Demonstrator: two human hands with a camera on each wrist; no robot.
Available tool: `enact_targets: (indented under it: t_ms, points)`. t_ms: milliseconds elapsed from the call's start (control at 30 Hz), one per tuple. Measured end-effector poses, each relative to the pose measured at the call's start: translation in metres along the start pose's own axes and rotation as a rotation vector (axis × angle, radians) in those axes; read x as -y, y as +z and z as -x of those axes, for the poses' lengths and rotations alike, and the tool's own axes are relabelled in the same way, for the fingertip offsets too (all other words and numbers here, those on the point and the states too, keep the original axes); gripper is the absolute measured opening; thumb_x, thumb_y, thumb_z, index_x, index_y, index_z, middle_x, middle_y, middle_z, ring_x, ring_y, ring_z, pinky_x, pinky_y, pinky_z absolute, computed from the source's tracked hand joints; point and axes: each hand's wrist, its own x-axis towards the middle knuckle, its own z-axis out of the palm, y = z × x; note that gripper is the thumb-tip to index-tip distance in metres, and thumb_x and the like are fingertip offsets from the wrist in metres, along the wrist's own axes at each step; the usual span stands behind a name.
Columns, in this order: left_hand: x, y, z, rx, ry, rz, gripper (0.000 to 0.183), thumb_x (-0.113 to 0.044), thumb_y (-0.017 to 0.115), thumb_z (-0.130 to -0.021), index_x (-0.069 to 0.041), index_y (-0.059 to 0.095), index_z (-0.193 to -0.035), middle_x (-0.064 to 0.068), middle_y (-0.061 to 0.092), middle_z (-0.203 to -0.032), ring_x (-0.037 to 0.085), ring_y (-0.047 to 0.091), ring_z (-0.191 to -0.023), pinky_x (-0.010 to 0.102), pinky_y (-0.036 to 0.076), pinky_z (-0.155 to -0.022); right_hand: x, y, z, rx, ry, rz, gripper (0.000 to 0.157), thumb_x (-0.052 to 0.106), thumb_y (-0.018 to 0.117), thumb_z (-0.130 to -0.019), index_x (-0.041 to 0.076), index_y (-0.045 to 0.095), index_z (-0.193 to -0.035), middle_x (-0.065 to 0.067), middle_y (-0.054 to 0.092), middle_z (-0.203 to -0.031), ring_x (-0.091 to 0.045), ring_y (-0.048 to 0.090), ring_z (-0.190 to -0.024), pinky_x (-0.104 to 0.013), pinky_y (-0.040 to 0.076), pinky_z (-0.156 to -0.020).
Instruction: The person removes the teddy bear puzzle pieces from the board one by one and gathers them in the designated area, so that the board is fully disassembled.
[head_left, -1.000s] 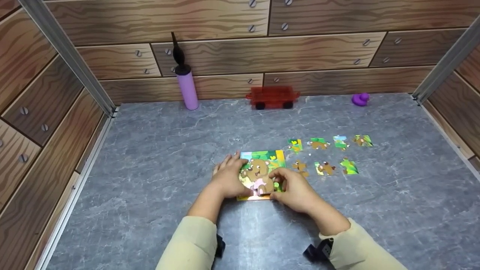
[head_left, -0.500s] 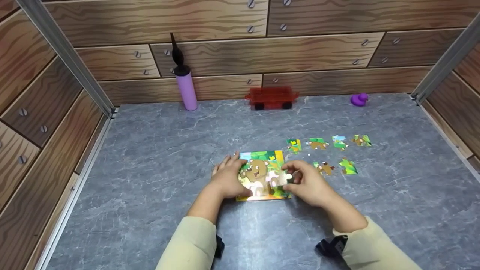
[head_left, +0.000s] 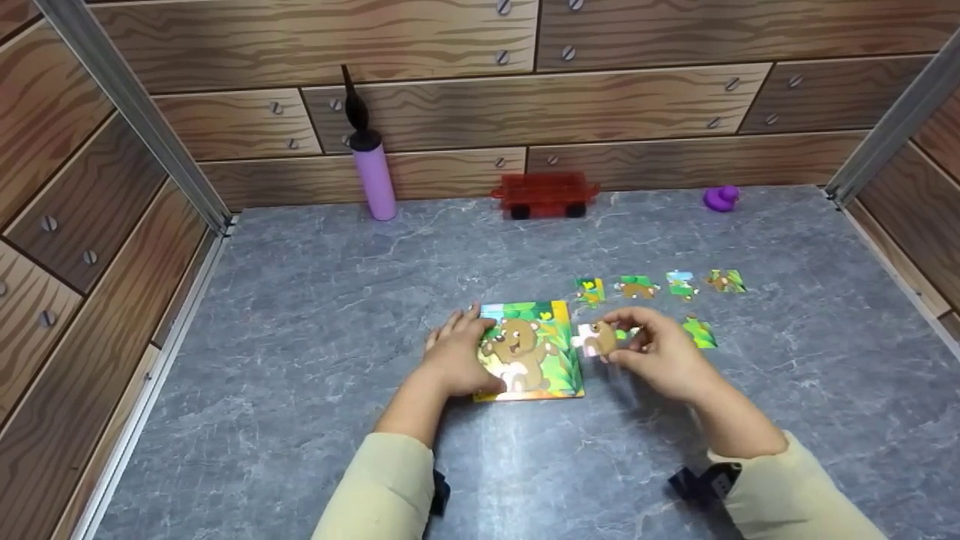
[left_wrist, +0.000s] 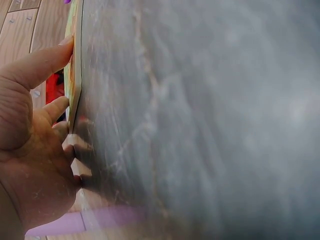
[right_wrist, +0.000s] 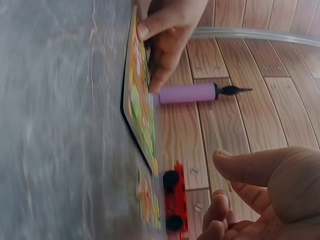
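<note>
A square picture-puzzle board [head_left: 559,371] with a cartoon bear lies flat on the grey table. My left hand [head_left: 456,356] rests on its left side, thumb and fingertips spread along that edge. In the left wrist view the thumb [left_wrist: 50,59] touches the board's face. Just right of the board, my right hand [head_left: 664,356] pinches a brown-and-pink puzzle piece [head_left: 596,340] between thumb and fingers. The right wrist view shows this piece [right_wrist: 215,130] edge-on, off the table. Loose puzzle pieces lie behind the right hand, at least one partly covered by it.
Several loose pieces [head_left: 636,287] form a row beyond the board, and a green piece [head_left: 699,332] lies nearer. Along the back wall stand a purple hand pump [head_left: 375,180], a red toy wagon [head_left: 546,195] and a purple toy duck [head_left: 721,199].
My right hand has carried the puzzle piece from over the board to the right and slightly away from me, turning it on the way. The left hand has stayed in place.
</note>
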Motion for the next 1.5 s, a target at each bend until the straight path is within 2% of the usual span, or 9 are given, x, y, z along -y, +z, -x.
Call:
enact_targets:
  t_ms: [300,533,733,1167,1500]
  points:
    - [0.0,0.0,0.0,0.002,-0.008,0.003,0.099,-0.035,0.095,-0.074,-0.022,0.048,-0.16,0.003,0.019,-0.177,0.032,0.01,-0.163,0.057,0.003,-0.129,-0.016,-0.029,0.003,-0.047,-0.012,-0.022,0.049,-0.011,0.078,-0.084,-0.009,0.064,-0.131,-0.022,0.063,-0.115,-0.014,0.058,-0.078,-0.022,0.052,-0.062]
    - [0.0,0.0,0.0,-0.004,0.004,0.017,0.099,-0.034,0.095,-0.072,-0.021,0.048,-0.159,0.004,0.019,-0.176,0.032,0.011,-0.162,0.057,0.003,-0.129,-0.031,-0.054,0.006,-0.083,0.006,0.026,0.05,-0.011,0.075,-0.087,-0.009,0.061,-0.135,-0.025,0.064,-0.117,-0.012,0.057,-0.077,-0.022,0.051,-0.058]
    - [0.001,0.0,0.0,-0.006,0.008,0.013,0.1,-0.034,0.096,-0.072,-0.02,0.049,-0.159,0.005,0.02,-0.176,0.033,0.012,-0.162,0.057,0.003,-0.129,-0.044,-0.078,0.01,-0.127,-0.003,0.068,0.049,-0.012,0.075,-0.086,-0.01,0.061,-0.133,-0.03,0.062,-0.117,-0.009,0.058,-0.075,-0.022,0.053,-0.06]
    - [0.001,0.0,-0.001,-0.005,0.006,0.001,0.1,-0.035,0.095,-0.072,-0.021,0.048,-0.159,0.004,0.018,-0.177,0.033,0.011,-0.162,0.058,0.004,-0.129,-0.074,-0.118,0.017,-0.124,0.129,0.134,0.056,-0.009,0.069,-0.093,-0.012,0.049,-0.145,-0.038,0.054,-0.129,-0.005,0.057,-0.083,-0.022,0.055,-0.063]
    - [0.001,0.0,-0.001,0.001,0.0,-0.003,0.099,-0.035,0.094,-0.074,-0.021,0.048,-0.159,0.003,0.019,-0.177,0.032,0.011,-0.162,0.057,0.003,-0.129,-0.105,-0.142,0.02,-0.111,0.194,0.194,0.054,-0.007,0.069,-0.095,-0.014,0.048,-0.145,-0.038,0.055,-0.122,-0.007,0.056,-0.088,-0.021,0.053,-0.065]
